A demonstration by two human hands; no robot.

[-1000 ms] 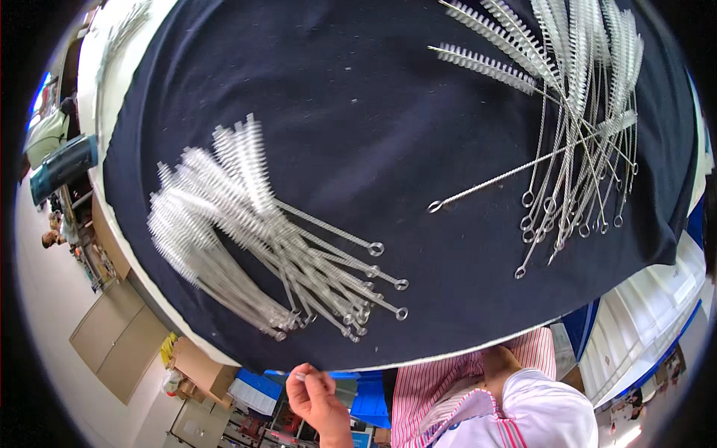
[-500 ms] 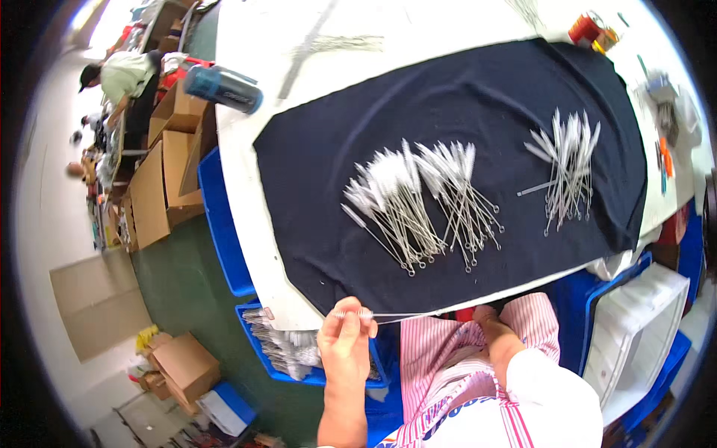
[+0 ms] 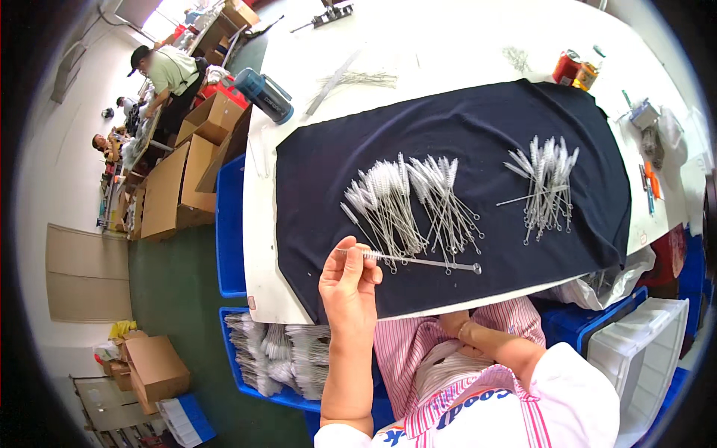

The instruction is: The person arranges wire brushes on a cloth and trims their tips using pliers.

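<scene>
My left hand (image 3: 349,280) pinches a thin straw brush (image 3: 426,261) by its white bristle end. The wire stem points right, with its small loop over the dark cloth (image 3: 321,179) near the table's front edge. Just beyond lies a pile of similar straw brushes (image 3: 385,201), bristles away from me and loops toward me, with a second bunch (image 3: 441,198) touching it on the right. A separate bunch (image 3: 549,183) lies farther right, one brush crossing it sideways. My right hand (image 3: 452,322) is low over my lap at the table edge, its fingers hidden.
A blue bin (image 3: 254,392) full of brushes stands below the table's left corner. On the white table (image 3: 448,45) are a dark blue bottle (image 3: 264,95), a red can (image 3: 566,67) and orange-handled tool (image 3: 652,179). A white crate (image 3: 635,340) sits right; a person (image 3: 168,71) works far left.
My left hand has risen from the table's front edge to over the cloth, bringing the brush along. The whole view has shifted slightly. The brush piles look unchanged.
</scene>
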